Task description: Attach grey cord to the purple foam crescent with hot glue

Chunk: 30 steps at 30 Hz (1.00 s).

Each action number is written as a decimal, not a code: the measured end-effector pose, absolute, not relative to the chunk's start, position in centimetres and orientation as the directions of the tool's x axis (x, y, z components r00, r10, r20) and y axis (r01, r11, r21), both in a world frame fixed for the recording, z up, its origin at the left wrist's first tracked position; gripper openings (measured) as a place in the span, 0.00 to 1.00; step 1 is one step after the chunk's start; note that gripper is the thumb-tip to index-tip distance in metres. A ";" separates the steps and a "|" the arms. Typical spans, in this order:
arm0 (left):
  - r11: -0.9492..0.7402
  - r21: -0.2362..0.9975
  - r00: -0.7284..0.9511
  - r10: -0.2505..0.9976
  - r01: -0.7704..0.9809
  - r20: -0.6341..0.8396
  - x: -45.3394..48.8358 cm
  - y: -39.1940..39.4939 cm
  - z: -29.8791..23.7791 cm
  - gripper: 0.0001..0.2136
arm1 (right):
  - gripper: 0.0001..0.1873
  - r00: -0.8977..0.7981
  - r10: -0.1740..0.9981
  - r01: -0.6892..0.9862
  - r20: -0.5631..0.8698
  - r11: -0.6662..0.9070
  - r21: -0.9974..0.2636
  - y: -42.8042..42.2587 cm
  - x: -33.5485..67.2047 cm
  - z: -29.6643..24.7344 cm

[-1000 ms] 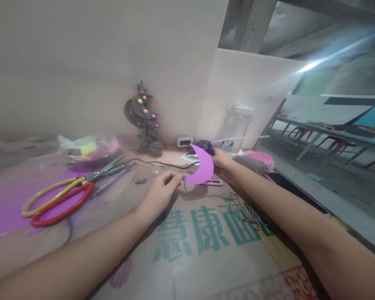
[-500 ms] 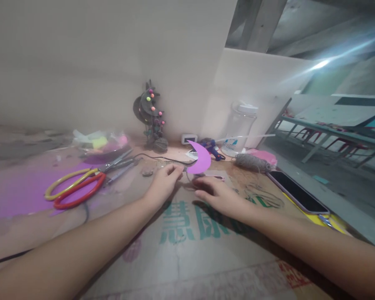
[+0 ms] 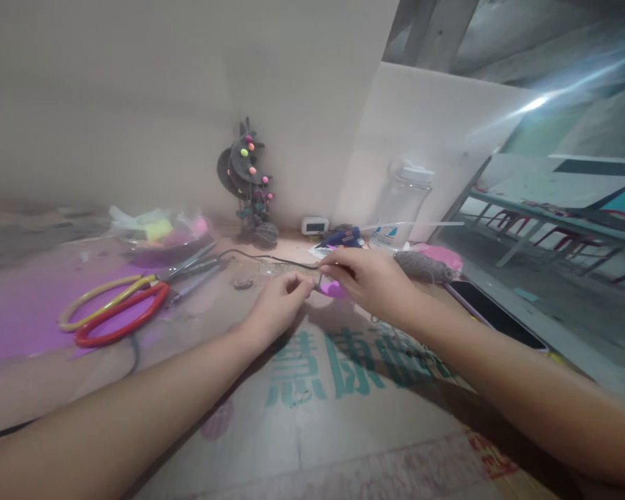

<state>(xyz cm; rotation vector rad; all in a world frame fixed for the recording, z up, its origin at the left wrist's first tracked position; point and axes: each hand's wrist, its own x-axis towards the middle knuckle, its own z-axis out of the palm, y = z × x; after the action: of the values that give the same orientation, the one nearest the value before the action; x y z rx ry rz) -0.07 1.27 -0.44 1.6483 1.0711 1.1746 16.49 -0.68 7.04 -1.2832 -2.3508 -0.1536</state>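
Note:
A purple crescent cut-out [image 3: 334, 289] is pinched at one end between the thumb and fingers of my left hand [image 3: 282, 300]. My right hand [image 3: 369, 278] covers most of the crescent from above. Between its thumb and forefinger runs a thin grey strand of yarn [image 3: 320, 277], which meets the crescent beside my left fingertips. Behind my right wrist lies a fuzzy grey yarn bundle [image 3: 423, 267]. Loose yarn trails under the right forearm.
Scissors with yellow and red handles [image 3: 117, 312] lie at left, near a clear bag of coloured pieces [image 3: 159, 235]. At the back are a decorated dark crescent [image 3: 247, 170], a small white timer [image 3: 314, 226], a blue glue gun [image 3: 344, 237] and a plastic bottle [image 3: 402, 205]. A phone [image 3: 494, 314] lies right.
My right hand has risen and moved over the crescent, now pinching the yarn. The crescent has become mostly hidden behind it. My left hand keeps its pinch; the view has shifted slightly.

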 end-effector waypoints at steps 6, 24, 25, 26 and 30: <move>-0.317 0.925 0.229 0.936 0.211 0.269 0.0 1.4 -0.7 0.11 | 0.11 -0.338 0.796 0.812 0.502 0.516 -0.272 1.2 19.3 5.6; -0.370 0.887 0.265 0.916 0.274 0.300 -0.1 1.2 -0.9 0.11 | 0.10 -0.297 0.915 0.837 0.271 0.386 -0.387 1.3 20.7 6.2; -0.374 0.887 0.269 0.914 0.271 0.304 -0.2 1.2 -0.9 0.11 | 0.10 -0.299 0.921 0.839 0.250 0.379 -0.391 1.3 20.8 6.2; -0.376 0.887 0.271 0.913 0.269 0.305 -0.2 1.2 -0.9 0.11 | 0.10 -0.302 0.924 0.840 0.236 0.375 -0.392 1.3 20.8 6.2; -0.381 0.879 0.277 0.911 0.287 0.305 -0.1 1.2 -1.0 0.11 | 0.10 -0.317 0.912 0.837 0.262 0.399 -0.376 1.9 21.5 6.2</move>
<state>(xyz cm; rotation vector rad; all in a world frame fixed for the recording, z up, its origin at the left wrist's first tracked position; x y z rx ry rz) -0.10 1.19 -1.03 1.8312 1.0829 1.1050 21.48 1.92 6.19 -1.4986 -2.2320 0.2358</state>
